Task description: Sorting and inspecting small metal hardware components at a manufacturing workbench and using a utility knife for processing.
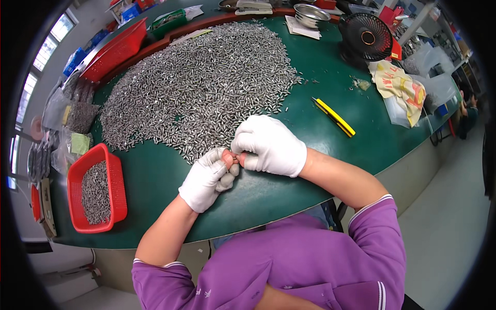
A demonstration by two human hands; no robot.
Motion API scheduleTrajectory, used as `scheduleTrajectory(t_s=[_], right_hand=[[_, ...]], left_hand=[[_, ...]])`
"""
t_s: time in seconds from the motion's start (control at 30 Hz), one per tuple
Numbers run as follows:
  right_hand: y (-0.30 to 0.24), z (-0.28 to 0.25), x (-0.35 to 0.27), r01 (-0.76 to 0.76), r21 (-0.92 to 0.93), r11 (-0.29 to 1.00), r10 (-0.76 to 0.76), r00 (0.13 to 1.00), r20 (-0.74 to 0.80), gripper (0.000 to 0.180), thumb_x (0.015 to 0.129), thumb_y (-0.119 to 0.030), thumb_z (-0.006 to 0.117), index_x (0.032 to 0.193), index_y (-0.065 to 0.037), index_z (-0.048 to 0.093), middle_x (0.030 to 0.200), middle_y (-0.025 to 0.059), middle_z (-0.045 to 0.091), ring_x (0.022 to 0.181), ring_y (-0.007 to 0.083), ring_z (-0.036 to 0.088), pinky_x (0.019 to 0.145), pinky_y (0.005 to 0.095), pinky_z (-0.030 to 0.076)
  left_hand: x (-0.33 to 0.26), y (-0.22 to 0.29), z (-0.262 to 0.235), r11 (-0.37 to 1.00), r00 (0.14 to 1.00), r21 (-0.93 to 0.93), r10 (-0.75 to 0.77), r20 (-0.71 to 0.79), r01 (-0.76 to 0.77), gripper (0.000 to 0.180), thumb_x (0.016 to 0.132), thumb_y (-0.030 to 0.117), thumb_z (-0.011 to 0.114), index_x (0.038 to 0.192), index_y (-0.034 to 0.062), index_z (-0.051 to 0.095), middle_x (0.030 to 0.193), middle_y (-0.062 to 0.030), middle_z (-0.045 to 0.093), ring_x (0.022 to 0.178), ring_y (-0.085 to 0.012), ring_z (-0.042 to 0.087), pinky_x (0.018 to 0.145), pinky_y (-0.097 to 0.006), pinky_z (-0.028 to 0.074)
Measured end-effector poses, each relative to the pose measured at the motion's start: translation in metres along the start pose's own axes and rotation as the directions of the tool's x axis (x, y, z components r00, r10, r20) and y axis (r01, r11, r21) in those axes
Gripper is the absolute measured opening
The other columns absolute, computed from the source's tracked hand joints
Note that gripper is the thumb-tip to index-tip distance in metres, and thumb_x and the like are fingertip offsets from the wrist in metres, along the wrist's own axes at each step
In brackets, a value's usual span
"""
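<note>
Pinching what looks like a small metal piece (235, 158) out in front now, over the table (150, 181), just beside the near edge of the pile: gripping it from both sides, between the fingertips of the left grip (206, 178) and the right grip (268, 145), loosening neither, and hiding too much there to tell one piece from two. Looking like close handling or checking of single pieces, at a guess; calling next for light, steady fingertip pressure and a clean release, without dropping anything among lookalikes. Facing the broad pile (206, 77) of similar pieces just beyond. Moving outward, finding a red basket (118, 188) to the left, holding more pieces; spotting a yellow cutter (333, 118) lying to the right; and, farther off, passing a black fan (361, 39) and a yellow bag (395, 85).
</note>
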State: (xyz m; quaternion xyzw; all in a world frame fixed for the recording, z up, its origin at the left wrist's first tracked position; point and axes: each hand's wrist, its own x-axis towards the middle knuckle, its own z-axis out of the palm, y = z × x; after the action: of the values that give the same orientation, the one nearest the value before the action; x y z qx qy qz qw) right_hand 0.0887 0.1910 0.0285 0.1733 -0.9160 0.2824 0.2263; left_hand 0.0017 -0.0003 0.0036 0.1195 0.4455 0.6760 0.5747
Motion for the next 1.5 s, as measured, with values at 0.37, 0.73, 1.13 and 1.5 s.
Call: scheduleTrajectory(t_s=[0.37,0.73,1.13,1.5], right_hand=[[0.011,-0.005,-0.003,-0.125,0.013,0.992,0.126,0.99,-0.063,0.009,0.078,-0.014,0.068,0.085,-0.009,0.065,0.084,0.0065,0.063,0.081,0.0294,0.06,0.072,0.0396,0.049],[0.008,-0.005,0.006,-0.106,-0.1,0.989,0.097,0.991,-0.092,0.013,0.079,-0.015,0.065,0.092,-0.012,0.068,0.085,0.0066,0.063,0.084,0.0285,0.062,0.074,0.0402,0.051],[0.013,-0.01,-0.003,-0.129,-0.111,0.985,0.112,0.982,-0.152,0.013,0.08,-0.011,0.066,0.092,-0.014,0.07,0.085,0.0049,0.066,0.082,0.0274,0.062,0.074,0.0383,0.051],[-0.003,-0.11,-0.011,-0.365,-0.239,0.9,0.231,0.863,-0.449,0.012,0.08,-0.008,0.067,0.092,-0.008,0.069,0.087,0.0096,0.065,0.083,0.0281,0.063,0.075,0.0359,0.05]], left_hand=[[0.003,0.002,-0.008,0.993,0.997,-0.114,-0.025,0.074,0.034,0.016,0.096,0.027,0.06,0.097,0.0111,0.058,0.08,0.0,0.059,0.055,-0.0075,0.041,0.052,-0.021,0.034],[-0.002,0.011,-0.012,0.956,0.995,-0.294,0.015,0.096,0.014,0.016,0.097,0.027,0.058,0.098,0.011,0.056,0.08,0.0009,0.052,0.054,-0.0061,0.033,0.05,-0.02,0.028],[-0.15,0.123,-0.121,0.463,0.091,0.845,0.885,-0.456,-0.269,0.022,0.096,0.022,0.061,0.106,0.0025,0.066,0.094,-0.0028,0.065,0.082,-0.0077,0.057,0.077,-0.023,0.046],[-0.189,0.085,-0.118,0.146,0.063,0.985,0.986,-0.152,0.089,0.01,0.095,0.005,0.055,0.101,0.0004,0.06,0.118,-0.0123,0.063,0.109,-0.0207,0.056,0.099,-0.031,0.04]])
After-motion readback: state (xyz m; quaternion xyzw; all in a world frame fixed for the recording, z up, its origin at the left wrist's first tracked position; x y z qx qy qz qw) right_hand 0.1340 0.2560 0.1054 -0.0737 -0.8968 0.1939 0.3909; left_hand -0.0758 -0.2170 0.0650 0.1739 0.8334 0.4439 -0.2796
